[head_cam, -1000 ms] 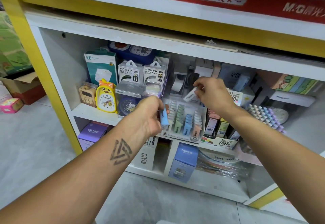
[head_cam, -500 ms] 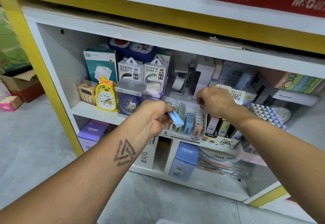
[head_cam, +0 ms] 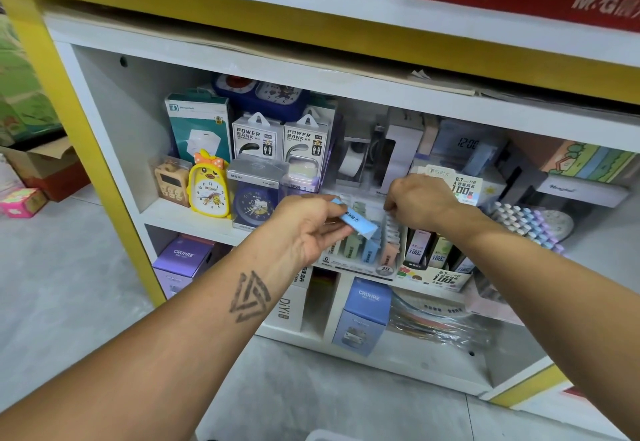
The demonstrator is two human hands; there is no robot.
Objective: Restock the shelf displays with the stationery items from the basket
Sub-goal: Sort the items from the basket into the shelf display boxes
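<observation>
Our right hand (head_cam: 420,203) has come down, fingers curled into the clear tray (head_cam: 360,264); left fingers (head_cam: 332,229) pinch the small light-blue packet (head_cam: 356,221), next to insert.

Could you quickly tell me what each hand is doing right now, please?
Left hand: pinches a small blue packet over the display tray.
Right hand: fingers curled down at the tray's back rows; whether they grip anything cannot be told.

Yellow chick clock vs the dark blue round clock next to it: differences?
The yellow chick clock stands bare on the shelf; the dark blue clock sits inside a clear box. The chick clock has a white dial and an orange bow; the blue clock's dial is dark. Both are analog and face outward, side by side.
</observation>
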